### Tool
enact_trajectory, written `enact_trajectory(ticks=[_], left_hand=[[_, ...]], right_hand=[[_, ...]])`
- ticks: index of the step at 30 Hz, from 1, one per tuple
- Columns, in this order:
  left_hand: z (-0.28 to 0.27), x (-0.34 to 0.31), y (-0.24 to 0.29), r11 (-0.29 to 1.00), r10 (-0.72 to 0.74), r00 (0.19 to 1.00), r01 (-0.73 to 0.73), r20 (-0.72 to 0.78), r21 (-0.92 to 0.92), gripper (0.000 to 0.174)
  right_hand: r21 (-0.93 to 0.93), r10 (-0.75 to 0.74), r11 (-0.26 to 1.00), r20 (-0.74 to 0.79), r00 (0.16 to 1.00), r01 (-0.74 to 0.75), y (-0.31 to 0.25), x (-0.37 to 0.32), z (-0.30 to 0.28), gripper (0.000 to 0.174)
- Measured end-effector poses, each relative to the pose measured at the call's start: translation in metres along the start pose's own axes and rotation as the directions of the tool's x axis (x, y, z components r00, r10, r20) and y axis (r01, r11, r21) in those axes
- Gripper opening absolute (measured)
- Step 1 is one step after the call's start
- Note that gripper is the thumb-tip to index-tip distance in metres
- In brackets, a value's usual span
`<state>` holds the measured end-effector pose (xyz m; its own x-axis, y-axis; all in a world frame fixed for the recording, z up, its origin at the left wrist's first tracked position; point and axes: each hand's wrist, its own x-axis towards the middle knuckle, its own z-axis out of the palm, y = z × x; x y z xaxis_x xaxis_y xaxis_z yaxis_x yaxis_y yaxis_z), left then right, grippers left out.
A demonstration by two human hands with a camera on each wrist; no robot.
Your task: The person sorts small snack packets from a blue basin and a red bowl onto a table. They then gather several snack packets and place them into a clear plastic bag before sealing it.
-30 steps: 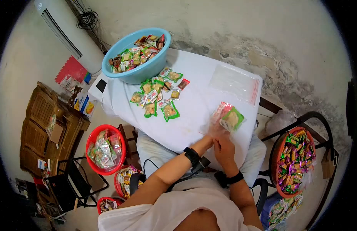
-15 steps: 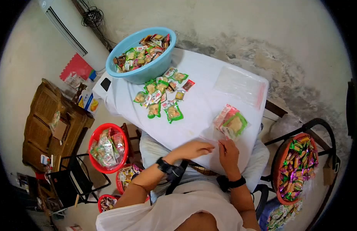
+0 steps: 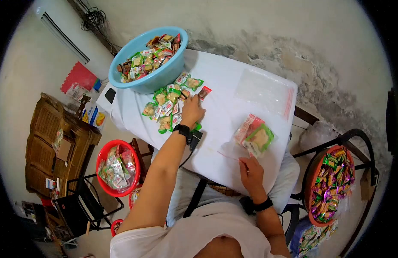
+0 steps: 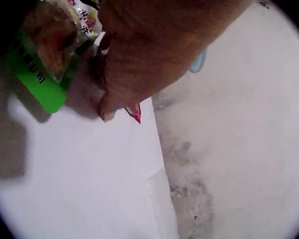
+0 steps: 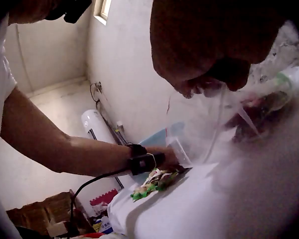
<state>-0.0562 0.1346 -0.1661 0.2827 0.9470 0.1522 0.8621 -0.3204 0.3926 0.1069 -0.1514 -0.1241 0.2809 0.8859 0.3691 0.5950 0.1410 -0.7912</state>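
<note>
My left hand (image 3: 193,112) reaches down into a loose group of small snack packets (image 3: 166,109), most of them green-edged with pale food inside. In the left wrist view its fingers point down at the white tabletop beside a green-edged packet (image 4: 50,89), with a red packet tip (image 4: 138,115) showing past them. What lies under those fingertips is hidden, so I cannot tell whether they grip a packet. My right hand (image 3: 252,172) pinches the edge of a clear plastic bag (image 5: 197,127), which lies on the table with a green-edged packet (image 3: 258,138) and a red-and-pink packet (image 3: 247,127) inside.
A blue basin (image 3: 175,69) full of packets stands at the table's far left. Flat clear bags (image 3: 263,92) lie at the far right. A red basin (image 3: 99,174) of filled bags is on the left, and a round orange container (image 3: 308,189) of shiny wrapped sweets on the right.
My left hand has left the clear bag beside my right hand and moved forward and left to the snack packets. The right hand stays at the bag's edge.
</note>
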Motion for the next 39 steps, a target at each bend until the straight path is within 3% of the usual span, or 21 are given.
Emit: enact_trajectory(ticks=[2,4,6,7,9,10,11,13,15,17,25,26,27,28,29,31,32,35,36,37,39], left_hand=[[0.017,0.010,-0.014,1.000,0.019,0.999,-0.018,-0.046,0.008,0.060],[0.009,0.010,-0.009,0.999,0.038,0.995,-0.037,-0.088,0.017,0.056],[-0.003,0.009,-0.002,0.970,-0.126,0.992,0.125,0.008,-0.211,0.045],[-0.005,0.011,0.001,0.970,-0.122,0.992,0.122,0.010,-0.210,0.045],[-0.006,0.018,0.005,0.941,0.033,0.972,-0.110,-0.234,-0.321,0.044],[-0.004,0.024,0.008,0.932,0.094,0.963,-0.175,-0.254,-0.318,0.045],[0.001,0.031,0.009,0.929,0.100,0.963,-0.180,-0.250,-0.323,0.045],[0.012,0.044,0.015,0.957,0.238,0.948,-0.266,-0.211,-0.113,0.046],[0.021,0.043,0.026,0.988,0.147,0.985,-0.151,-0.091,-0.037,0.033],[0.045,0.050,0.012,0.970,0.227,0.967,-0.214,-0.117,0.115,0.026],[0.013,0.021,0.025,0.986,0.161,0.987,-0.161,-0.005,-0.037,0.030],[0.012,0.014,0.022,0.936,0.029,0.992,0.017,0.125,-0.353,0.032],[0.007,0.006,0.021,0.765,-0.056,0.957,0.224,0.283,-0.604,0.034],[-0.002,-0.004,0.019,0.542,-0.097,0.912,0.384,0.398,-0.748,0.035],[-0.011,-0.019,0.017,0.242,-0.019,0.888,0.451,0.460,-0.859,0.037],[-0.023,-0.056,0.013,-0.302,0.131,0.882,0.470,0.452,-0.830,0.040],[-0.036,-0.082,0.018,-0.398,0.205,0.874,0.486,0.441,-0.778,0.043],[-0.074,-0.164,0.053,-0.412,0.335,0.823,0.566,0.458,-0.715,0.051],[-0.073,-0.183,0.058,-0.262,0.401,0.765,0.622,0.504,-0.738,0.052],[-0.066,-0.200,0.066,-0.245,0.482,0.708,0.674,0.516,-0.696,0.052],[-0.060,-0.222,0.085,-0.164,0.453,0.618,0.766,0.642,-0.622,0.052]], right_hand=[[-0.010,0.048,0.999,0.024,0.999,-0.048,0.003,0.001,0.001,0.010],[-0.054,-0.035,0.998,0.013,0.999,0.036,0.007,0.001,0.003,0.011],[-0.023,-0.034,0.999,0.007,0.999,0.034,0.006,0.001,0.003,0.010],[0.009,-0.034,0.999,0.002,0.999,0.034,0.006,0.001,0.004,0.010],[-0.005,-0.031,1.000,0.015,0.999,0.031,0.006,0.002,0.003,0.009],[-0.019,-0.030,0.999,0.030,0.999,0.030,0.006,0.002,0.002,0.008],[-0.025,-0.024,0.999,0.025,0.999,0.025,0.005,0.002,0.003,0.008],[0.024,-0.016,1.000,0.005,1.000,0.016,0.005,0.001,0.003,0.008],[-0.013,0.010,1.000,0.017,1.000,-0.009,0.001,0.001,-0.002,0.008],[-0.041,0.030,0.999,0.037,0.999,-0.028,0.000,0.002,-0.007,0.008],[-0.021,-0.036,0.999,-0.009,0.999,0.036,0.006,0.002,-0.002,0.007],[-0.019,-0.031,0.999,-0.009,0.999,0.031,0.007,0.001,0.000,0.007],[-0.008,0.001,1.000,-0.009,1.000,-0.001,0.007,0.001,0.000,0.007],[0.004,0.032,0.999,-0.010,0.999,-0.032,0.008,0.001,0.001,0.008],[0.006,0.031,0.999,-0.010,0.999,-0.031,0.008,0.000,0.002,0.008],[0.014,0.033,0.999,-0.041,0.999,-0.033,0.008,0.000,0.003,0.008],[0.017,0.029,0.999,-0.043,0.999,-0.028,0.006,0.002,0.004,0.008],[0.034,0.018,0.999,-0.153,0.988,-0.013,0.001,0.006,0.007,0.005],[0.066,0.036,0.998,-0.179,0.983,-0.024,0.003,0.006,0.008,0.006],[0.097,0.052,0.995,-0.204,0.978,-0.033,0.003,0.007,0.009,0.006],[0.101,0.055,0.994,-0.223,0.973,-0.033,0.002,0.008,0.010,0.006]])
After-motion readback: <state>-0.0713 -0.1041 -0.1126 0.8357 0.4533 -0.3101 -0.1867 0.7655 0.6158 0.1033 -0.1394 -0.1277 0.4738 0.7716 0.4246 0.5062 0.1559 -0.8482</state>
